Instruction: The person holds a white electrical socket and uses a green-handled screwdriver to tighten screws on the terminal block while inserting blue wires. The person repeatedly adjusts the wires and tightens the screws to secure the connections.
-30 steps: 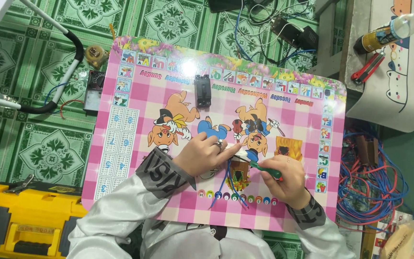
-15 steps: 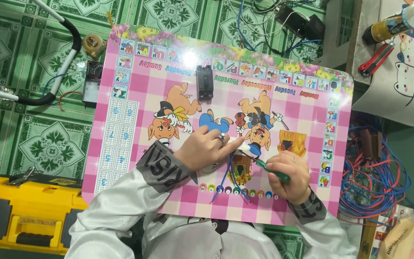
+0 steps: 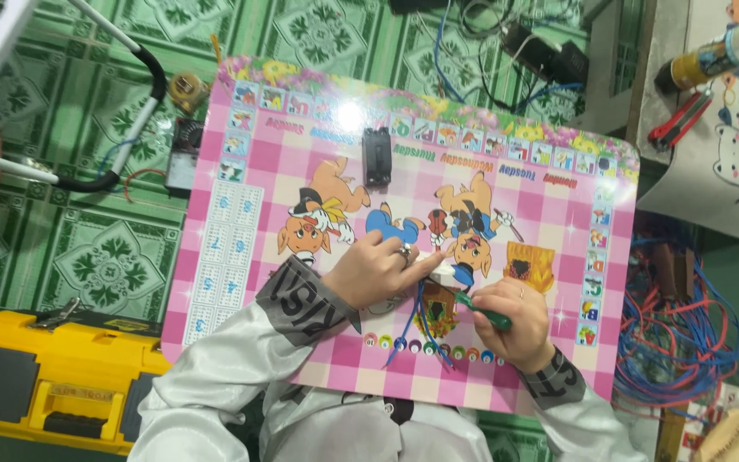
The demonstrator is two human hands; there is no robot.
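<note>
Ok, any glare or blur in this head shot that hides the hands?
Head view: a white glare spot on the glossy pink board near its top edge, away from both hands; left hand and right hand are evenly lit and fairly sharp; slight softness toward the frame corners.

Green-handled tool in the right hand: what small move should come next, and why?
Probably ease the tip of the green-handled tool a touch further left onto the small white part. The left hand pins that part to the pink table with a fingertip, blue wires trail from it, and the right hand holds the tool pointing at it, close by. Whether the tip already touches is unclear.
</note>
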